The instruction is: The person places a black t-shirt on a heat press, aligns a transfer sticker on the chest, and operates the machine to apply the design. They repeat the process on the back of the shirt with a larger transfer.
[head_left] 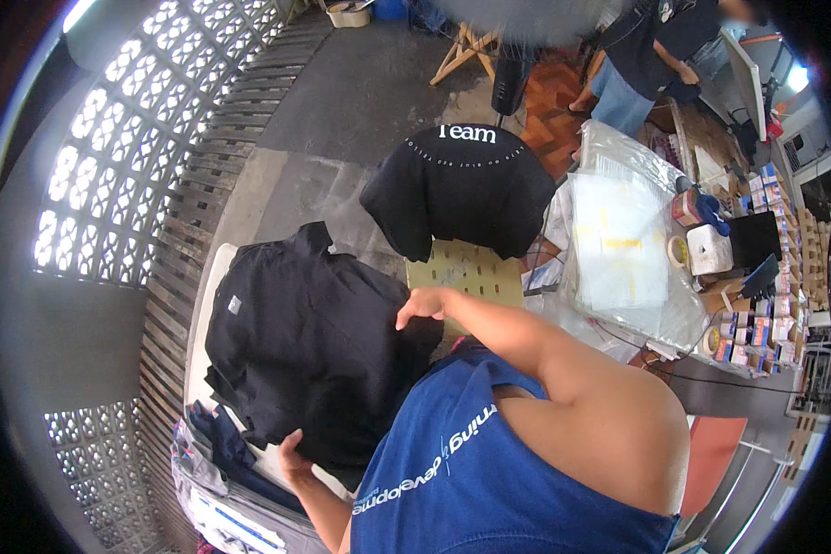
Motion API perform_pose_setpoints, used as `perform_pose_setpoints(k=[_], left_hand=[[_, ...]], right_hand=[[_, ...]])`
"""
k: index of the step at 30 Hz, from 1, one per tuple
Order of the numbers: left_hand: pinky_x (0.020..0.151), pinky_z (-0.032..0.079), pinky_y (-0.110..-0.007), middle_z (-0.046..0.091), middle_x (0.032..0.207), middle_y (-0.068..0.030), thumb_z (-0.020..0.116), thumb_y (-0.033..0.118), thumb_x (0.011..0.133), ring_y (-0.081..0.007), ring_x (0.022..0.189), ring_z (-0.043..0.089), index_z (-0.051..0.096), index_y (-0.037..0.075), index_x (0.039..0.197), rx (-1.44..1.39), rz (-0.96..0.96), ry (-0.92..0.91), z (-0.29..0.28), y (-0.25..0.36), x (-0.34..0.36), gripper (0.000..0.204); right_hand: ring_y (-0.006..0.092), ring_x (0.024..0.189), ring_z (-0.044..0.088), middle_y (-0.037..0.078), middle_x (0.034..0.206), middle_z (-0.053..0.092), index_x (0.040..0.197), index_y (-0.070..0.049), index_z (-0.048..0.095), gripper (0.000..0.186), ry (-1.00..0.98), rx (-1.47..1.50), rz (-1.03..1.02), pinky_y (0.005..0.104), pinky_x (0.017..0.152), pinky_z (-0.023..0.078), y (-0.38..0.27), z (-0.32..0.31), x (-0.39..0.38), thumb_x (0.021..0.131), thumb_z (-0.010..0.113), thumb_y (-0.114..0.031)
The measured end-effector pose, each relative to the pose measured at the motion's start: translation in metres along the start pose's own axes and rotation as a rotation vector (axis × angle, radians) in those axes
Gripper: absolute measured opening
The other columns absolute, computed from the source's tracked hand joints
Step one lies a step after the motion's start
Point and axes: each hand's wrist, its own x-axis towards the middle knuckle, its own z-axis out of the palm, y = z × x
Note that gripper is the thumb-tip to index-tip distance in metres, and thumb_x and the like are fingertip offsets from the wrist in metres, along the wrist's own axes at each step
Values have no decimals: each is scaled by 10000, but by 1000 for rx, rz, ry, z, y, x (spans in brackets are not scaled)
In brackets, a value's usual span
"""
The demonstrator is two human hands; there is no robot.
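Note:
A pile of black shirts (314, 342) lies spread on a white table (200, 319) in front of me, with a small light label (234, 305) on the top one. My right hand (422, 305) is at the pile's right edge, fingers bent down and closed on the black cloth. At the near edge of the pile, my left hand (293, 454) pinches the cloth; some of its fingers are hidden. Beyond the pile, another black shirt (462, 189) with white lettering is draped over the back of a yellow perforated chair (471, 272).
Dark folded garments (220, 439) and a grey bag (240, 517) sit at the near left. A plastic-covered table (591, 148) at right carries translucent sheets (619, 245); small boxes (757, 323) stand beyond. A person (656, 55) stands at far right. A perforated block wall (111, 166) runs along the left.

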Motion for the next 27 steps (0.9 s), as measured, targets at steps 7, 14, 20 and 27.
perform_pose_setpoints(k=[7, 14, 20, 27], left_hand=[[1022, 504, -488, 626, 1314, -201, 706, 267, 797, -377, 1171, 626, 571, -59, 1322, -23, 672, 87, 128, 148, -32, 632], [1002, 519, -449, 684, 1207, -203, 714, 205, 854, -318, 1105, 668, 622, -75, 1254, 187, 517, 23, 316, 314, 84, 497], [1076, 471, -485, 618, 1303, -240, 644, 173, 852, -396, 1195, 607, 566, -86, 1312, -96, 612, -417, 345, 326, 122, 533], [1067, 488, -479, 609, 1305, -232, 659, 127, 766, -385, 1182, 613, 530, -84, 1336, -44, 338, -558, 404, 211, 211, 621]], right_hand=[[256, 888, 704, 148, 975, 744, 1000, 21, 739, 296, 36, 446, -387, 409, 845, 552, -91, -94, -13, 738, 726, -115], [302, 683, 706, 158, 801, 698, 853, 46, 678, 161, 19, 843, -539, 414, 679, 598, -229, -161, 18, 726, 643, -46], [325, 789, 728, 191, 896, 729, 931, 88, 702, 294, 6, 924, -912, 429, 750, 614, -203, -237, -69, 652, 644, 16], [273, 840, 712, 154, 975, 724, 1057, 53, 694, 438, 697, 440, -1129, 369, 796, 573, -91, -283, -135, 627, 620, 15]])
